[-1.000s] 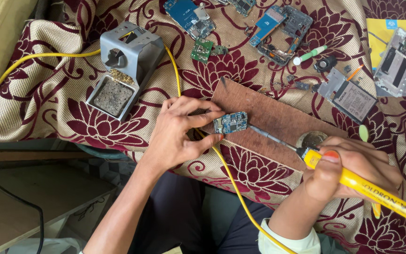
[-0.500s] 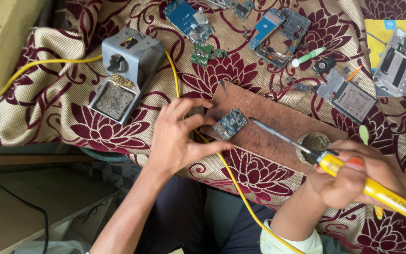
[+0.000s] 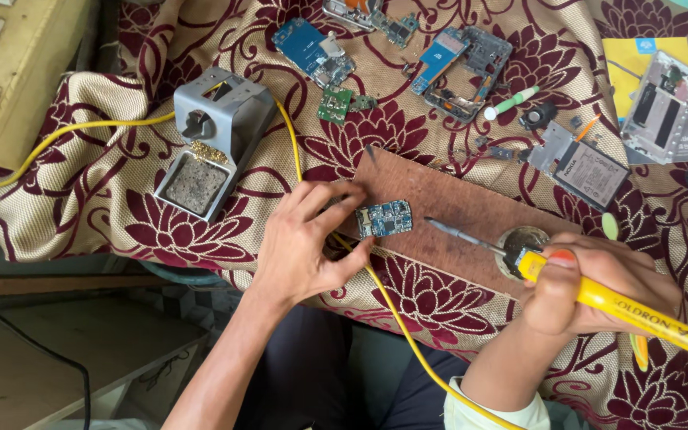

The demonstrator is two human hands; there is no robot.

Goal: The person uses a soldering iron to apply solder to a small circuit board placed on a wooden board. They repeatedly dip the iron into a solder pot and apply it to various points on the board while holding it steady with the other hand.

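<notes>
Starting at the left, a grey metal soldering-iron stand [image 3: 215, 135] with a dirty sponge tray is seen resting on the maroon-flowered cloth [image 3: 81, 207], unoccupied. Next, the left hand [image 3: 308, 243] is laid on the cloth's edge, fingers spread forward, the fingertips pressed against the small blue circuit board [image 3: 385, 218] to steady it on the brown wooden work board [image 3: 471, 199]. Further right, the yellow-handled soldering iron [image 3: 599, 299] is gripped in the closed right hand [image 3: 591, 287], its tip held just beside the circuit board, not touching. Judged from this, the board is positioned and secured; the joint itself appears not yet touched, so the soldering is left.
</notes>
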